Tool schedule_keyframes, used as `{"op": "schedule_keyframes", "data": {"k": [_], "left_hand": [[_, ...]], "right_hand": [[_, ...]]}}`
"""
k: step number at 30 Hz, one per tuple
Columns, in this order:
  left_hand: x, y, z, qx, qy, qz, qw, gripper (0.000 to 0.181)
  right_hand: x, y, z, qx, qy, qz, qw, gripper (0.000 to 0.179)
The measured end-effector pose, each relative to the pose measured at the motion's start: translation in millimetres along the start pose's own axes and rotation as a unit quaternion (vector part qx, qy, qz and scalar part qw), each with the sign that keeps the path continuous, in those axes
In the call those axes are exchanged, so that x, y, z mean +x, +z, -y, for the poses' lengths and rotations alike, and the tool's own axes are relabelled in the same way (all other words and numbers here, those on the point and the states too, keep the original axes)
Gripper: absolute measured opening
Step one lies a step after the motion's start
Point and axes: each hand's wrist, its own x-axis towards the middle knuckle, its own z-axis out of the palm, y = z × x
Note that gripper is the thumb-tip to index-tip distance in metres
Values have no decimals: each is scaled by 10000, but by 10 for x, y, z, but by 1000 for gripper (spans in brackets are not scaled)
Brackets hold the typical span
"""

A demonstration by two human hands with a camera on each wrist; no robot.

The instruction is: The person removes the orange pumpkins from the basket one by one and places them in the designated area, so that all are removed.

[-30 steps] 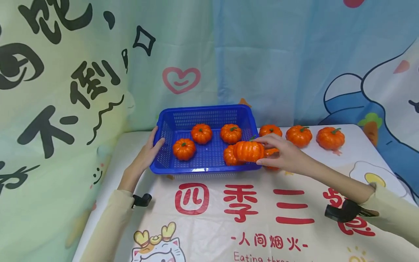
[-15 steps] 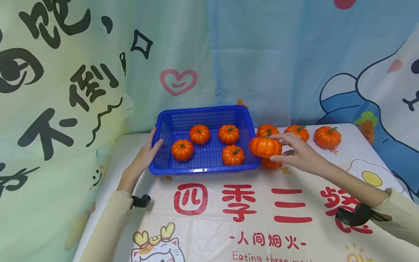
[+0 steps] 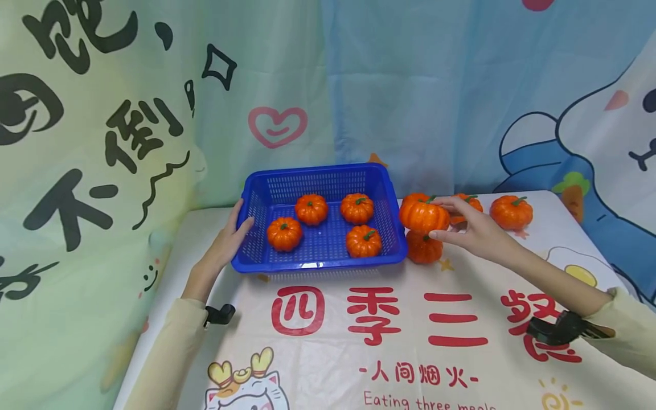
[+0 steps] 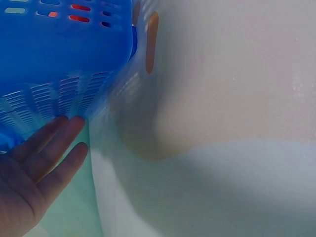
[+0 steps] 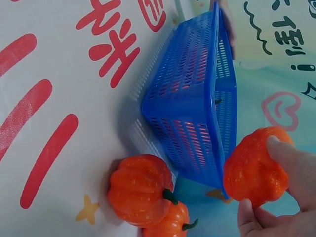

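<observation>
My right hand (image 3: 474,228) pinches a small orange pumpkin (image 3: 423,216) between thumb and fingers, raised just outside the right end of a blue plastic basket (image 3: 318,266). In the right wrist view this pumpkin (image 5: 256,168) hangs clear of the basket rim. Thumb over the rim and fingers against the outer wall, my left hand (image 3: 220,250) holds the basket's left end. Several pumpkins lie apart inside, one of them (image 3: 364,241) at the front right. Below the held pumpkin, another pumpkin (image 3: 424,248) sits on the table beside the basket.
Behind the held pumpkin a further pumpkin (image 3: 410,199) is mostly hidden. To the right, one pumpkin (image 3: 471,201) is partly covered by my hand and another (image 3: 511,213) stands near the table's back edge. A printed cloth (image 3: 379,319) covers the table; a curtain (image 3: 400,102) hangs behind.
My right hand has carried the pumpkin rightward, from over the basket's front right corner to outside its right end. My left hand has stayed at the left rim.
</observation>
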Motion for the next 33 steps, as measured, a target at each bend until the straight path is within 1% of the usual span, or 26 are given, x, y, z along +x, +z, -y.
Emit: {"op": "schedule_keyframes", "data": {"k": [6, 13, 16, 18, 22, 25, 29, 33], "left_hand": [[2, 6, 7, -2, 20, 1, 10000, 74], [15, -3, 18, -21, 19, -10, 10000, 74], [15, -6, 25, -21, 11, -10, 10000, 74], [16, -7, 28, -21, 4, -11, 10000, 74], [16, -5, 19, -12, 10, -1, 10000, 74], [13, 0, 15, -17, -6, 2, 10000, 74], [9, 3, 16, -27, -33, -9, 10000, 74], [11, 2, 13, -12, -23, 8, 10000, 74]], "right_hand": [[17, 2, -43, 118, -166, -51, 9998, 57], [22, 9, -54, 379, -34, 71, 9993, 59], [31, 15, -76, 529, 146, 129, 9984, 61], [39, 11, -83, 686, 350, 197, 9968, 64], [46, -11, -107, 1027, 715, 264, 9918, 67], [45, -29, -131, 1199, 903, 302, 9882, 67], [51, -36, -160, 1360, 1035, 368, 9846, 67], [54, -30, -180, 1420, 1112, 326, 9831, 65]]}}
